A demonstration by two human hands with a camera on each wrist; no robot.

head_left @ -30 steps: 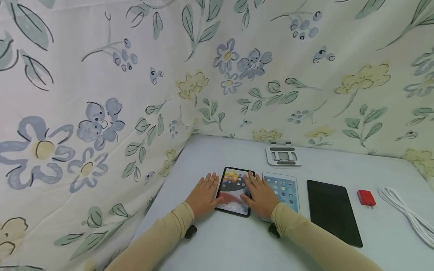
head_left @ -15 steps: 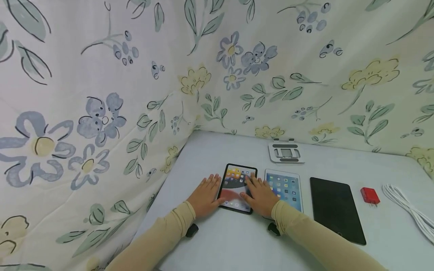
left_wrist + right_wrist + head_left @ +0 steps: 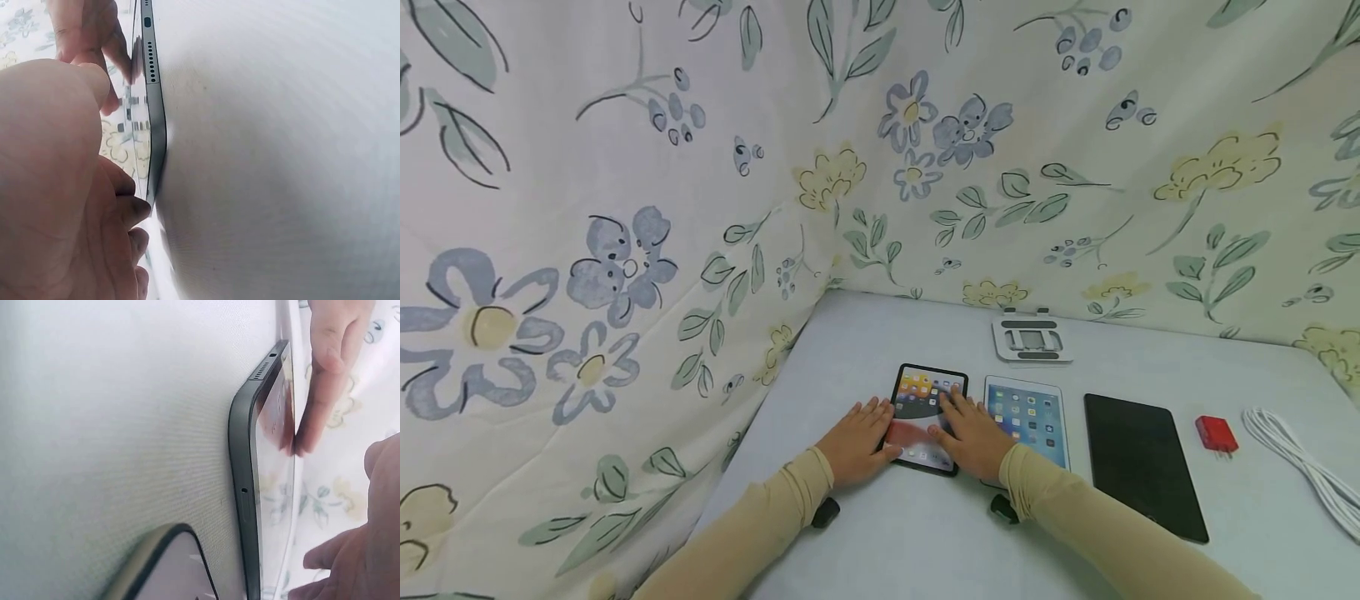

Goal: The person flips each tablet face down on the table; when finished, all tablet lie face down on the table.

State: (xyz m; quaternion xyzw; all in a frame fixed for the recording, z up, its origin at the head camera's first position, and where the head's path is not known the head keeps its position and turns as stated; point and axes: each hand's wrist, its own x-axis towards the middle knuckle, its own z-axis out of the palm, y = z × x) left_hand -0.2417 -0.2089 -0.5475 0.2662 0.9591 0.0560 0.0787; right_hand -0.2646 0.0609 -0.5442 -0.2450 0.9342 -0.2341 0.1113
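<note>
A dark-framed tablet [image 3: 917,429] with a lit home screen lies face up on the table. At its left edge is my left hand [image 3: 853,443], fingers extended and fingertips over the frame. My right hand [image 3: 976,437] spreads its straight fingers over the tablet's right edge, with the thumb above the screen. Its wrist partly covers a white-framed tablet [image 3: 1030,417], also lit. From the left wrist view, fingertips meet the corner of the dark tablet [image 3: 156,125]. Against the right wrist view, the right fingers [image 3: 328,553] appear above the screen, apart from the tablet's side [image 3: 240,444].
A black tablet [image 3: 1138,458] with a dark surface lies to the right. Beyond it are a red charger plug [image 3: 1216,435] and a coiled white cable [image 3: 1300,467]. A folded silver stand [image 3: 1032,342] lies at the back. Floral cloth [image 3: 970,217] hangs behind and at left.
My left hand has slid a little nearer and to the right, so its fingertips now overlap the tablet's left edge. The right hand stays nearly still. The head view has shifted slightly.
</note>
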